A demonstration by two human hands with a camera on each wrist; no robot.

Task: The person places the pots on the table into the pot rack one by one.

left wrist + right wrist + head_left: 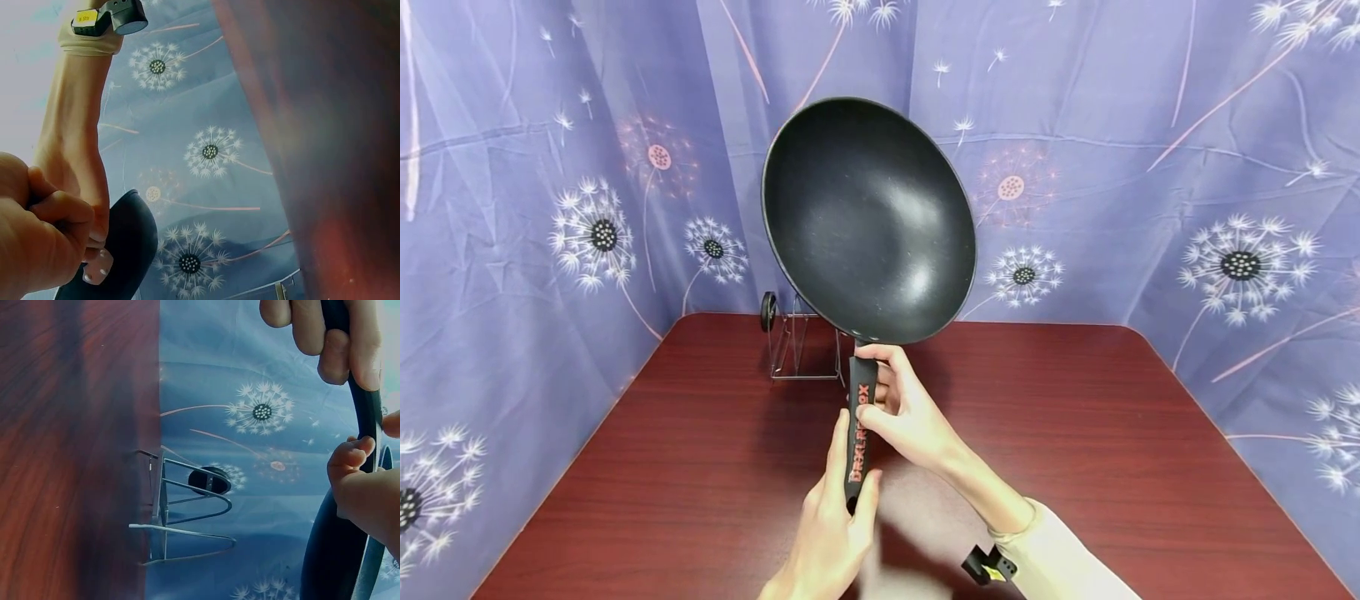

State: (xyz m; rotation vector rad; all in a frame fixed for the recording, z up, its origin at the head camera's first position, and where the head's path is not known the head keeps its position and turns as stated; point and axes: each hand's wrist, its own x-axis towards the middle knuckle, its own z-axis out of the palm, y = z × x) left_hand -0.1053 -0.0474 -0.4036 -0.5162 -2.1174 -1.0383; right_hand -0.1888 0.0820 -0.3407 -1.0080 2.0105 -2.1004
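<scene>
A black wok (865,208) is held up above the table, tilted so its inside faces me. Its black handle (860,446) with red lettering points down. My left hand (831,521) grips the lower end of the handle, thumb on one side and fingers on the other. Higher up, close to the wok's rim, my right hand (913,417) holds the handle with the thumb on its front and the fingers behind. The right wrist view shows both hands on the handle and the wok (334,550) from the side.
Behind the wok, a wire rack (805,377) stands on the red-brown table (1075,433). A round black piece (768,311) sits at the rack's left side. Blue curtains (1112,208) with dandelion prints surround the table's back and sides.
</scene>
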